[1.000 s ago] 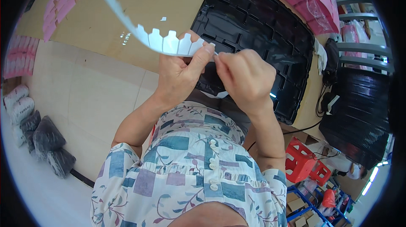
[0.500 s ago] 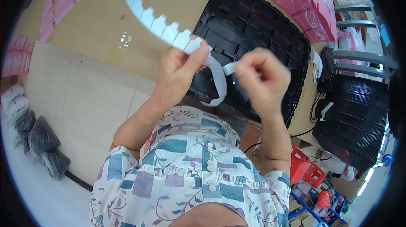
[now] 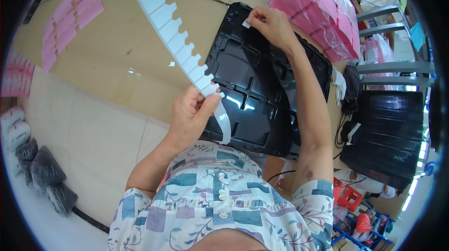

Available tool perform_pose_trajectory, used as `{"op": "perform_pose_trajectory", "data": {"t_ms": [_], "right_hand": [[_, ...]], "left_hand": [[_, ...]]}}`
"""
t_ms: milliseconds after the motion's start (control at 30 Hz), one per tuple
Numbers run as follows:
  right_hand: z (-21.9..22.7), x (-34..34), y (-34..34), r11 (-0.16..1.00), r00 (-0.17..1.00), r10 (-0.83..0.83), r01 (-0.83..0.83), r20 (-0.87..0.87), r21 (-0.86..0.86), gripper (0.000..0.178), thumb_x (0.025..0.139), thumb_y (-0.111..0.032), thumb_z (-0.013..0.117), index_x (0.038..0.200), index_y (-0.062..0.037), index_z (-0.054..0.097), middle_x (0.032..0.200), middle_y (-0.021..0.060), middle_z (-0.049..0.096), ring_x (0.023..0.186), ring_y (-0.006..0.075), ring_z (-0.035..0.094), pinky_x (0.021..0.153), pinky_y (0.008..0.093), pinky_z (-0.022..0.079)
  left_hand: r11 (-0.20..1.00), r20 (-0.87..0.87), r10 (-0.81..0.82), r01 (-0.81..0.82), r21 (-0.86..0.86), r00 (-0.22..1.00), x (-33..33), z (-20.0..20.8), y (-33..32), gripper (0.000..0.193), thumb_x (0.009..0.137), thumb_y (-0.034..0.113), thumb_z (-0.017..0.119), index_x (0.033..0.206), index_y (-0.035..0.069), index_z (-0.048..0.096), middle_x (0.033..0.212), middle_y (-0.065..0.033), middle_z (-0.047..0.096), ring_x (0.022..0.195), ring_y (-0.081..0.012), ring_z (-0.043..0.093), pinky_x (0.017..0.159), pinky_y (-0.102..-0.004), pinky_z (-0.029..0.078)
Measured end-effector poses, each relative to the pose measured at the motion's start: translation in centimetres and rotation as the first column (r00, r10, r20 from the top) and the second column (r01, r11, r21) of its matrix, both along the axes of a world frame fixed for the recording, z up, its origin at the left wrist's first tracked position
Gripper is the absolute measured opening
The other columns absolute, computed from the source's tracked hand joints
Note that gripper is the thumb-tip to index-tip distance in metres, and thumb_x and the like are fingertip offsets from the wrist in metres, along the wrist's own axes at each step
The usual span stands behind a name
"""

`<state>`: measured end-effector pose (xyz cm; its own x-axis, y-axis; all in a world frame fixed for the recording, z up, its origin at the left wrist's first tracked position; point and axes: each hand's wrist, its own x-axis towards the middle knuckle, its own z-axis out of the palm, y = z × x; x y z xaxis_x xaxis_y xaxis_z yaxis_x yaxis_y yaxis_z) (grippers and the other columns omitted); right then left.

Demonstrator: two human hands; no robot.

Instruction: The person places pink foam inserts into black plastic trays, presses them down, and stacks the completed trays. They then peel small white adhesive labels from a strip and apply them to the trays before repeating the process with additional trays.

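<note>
A long white strip of notched, tab-like labels (image 3: 164, 25) runs from the top of the view down to my left hand (image 3: 187, 113). My left thumb and fingers pinch it near its lower end, and a loose tail of backing curls below them. At the far left corner of the black molded plastic tray (image 3: 241, 66), my right hand (image 3: 273, 27) pinches a small white label (image 3: 246, 23). That label is at the tray's rim; whether it touches the surface I cannot tell. The tray lies on the tan table in front of me.
A plastic-wrapped stack of pink pieces (image 3: 318, 12) sits beyond the tray. Pink sheets (image 3: 70, 19) lie at the far left, and a small white scrap (image 3: 171, 64) rests left of the tray. To the right are a white glove (image 3: 337, 85) and a black ribbed crate (image 3: 386, 134).
My right hand has moved away from the strip to the tray's far left corner with a white label. My left hand has lowered slightly with the strip. The whole view has shifted.
</note>
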<state>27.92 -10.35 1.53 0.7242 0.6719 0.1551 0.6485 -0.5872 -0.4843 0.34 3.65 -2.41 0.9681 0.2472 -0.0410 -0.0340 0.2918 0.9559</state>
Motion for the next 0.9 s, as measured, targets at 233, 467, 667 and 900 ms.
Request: {"op": "perform_pose_trajectory", "data": {"t_ms": [233, 467, 667, 900], "right_hand": [[-1.6, 1.2, 0.4, 0.999, 0.997, -0.010, 0.014, 0.077, -0.053, 0.022, 0.087, -0.023, 0.070, 0.093, -0.0017, 0.071, 0.078, 0.0131, 0.069, 0.076, 0.0237, 0.067, 0.071, 0.0354, 0.051], [-1.6, 0.8, 0.9, 0.995, 0.992, -0.088, 0.092, 0.085, -0.048, 0.024, 0.084, -0.024, 0.071, 0.090, -0.0001, 0.072, 0.075, 0.0166, 0.069, 0.073, 0.0259, 0.068, 0.070, 0.0369, 0.052], [-1.3, 1.2, 1.4, 0.996, 0.996, -0.057, 0.062, 0.073, -0.069, 0.023, 0.080, -0.019, 0.068, 0.086, 0.0032, 0.071, 0.070, 0.0173, 0.068, 0.066, 0.0269, 0.068, 0.068, 0.0367, 0.053], [-1.2, 1.1, 1.6, 0.997, 0.992, -0.007, 0.017, 0.125, -0.079, 0.021, 0.079, -0.016, 0.066, 0.086, 0.0036, 0.069, 0.072, 0.0193, 0.068, 0.068, 0.0300, 0.069, 0.069, 0.0387, 0.054]], "left_hand": [[1.000, 0.026, 0.010, -0.010, 0.003, 1.000, -0.3, -0.3, -0.2, 0.023, 0.099, 0.009, 0.061, 0.121, 0.002, 0.057, 0.095, -0.0020, 0.064, 0.074, -0.0062, 0.057, 0.063, -0.0223, 0.045], [1.000, 0.025, 0.016, -0.016, -0.003, 1.000, -0.3, -0.1, 0.0, 0.023, 0.099, 0.012, 0.064, 0.117, -0.001, 0.059, 0.092, -0.0035, 0.067, 0.079, -0.0056, 0.060, 0.069, -0.0225, 0.050], [0.999, 0.006, 0.007, -0.008, 0.045, 1.000, -0.4, -0.2, 0.0, 0.023, 0.098, 0.012, 0.065, 0.116, -0.001, 0.060, 0.093, -0.0030, 0.068, 0.080, -0.0048, 0.060, 0.070, -0.0226, 0.049], [0.999, -0.034, -0.013, 0.014, 0.034, 0.999, -0.5, -0.3, 0.0, 0.023, 0.098, 0.012, 0.065, 0.116, -0.001, 0.060, 0.090, -0.0030, 0.068, 0.078, -0.0052, 0.060, 0.067, -0.0226, 0.049]]}}
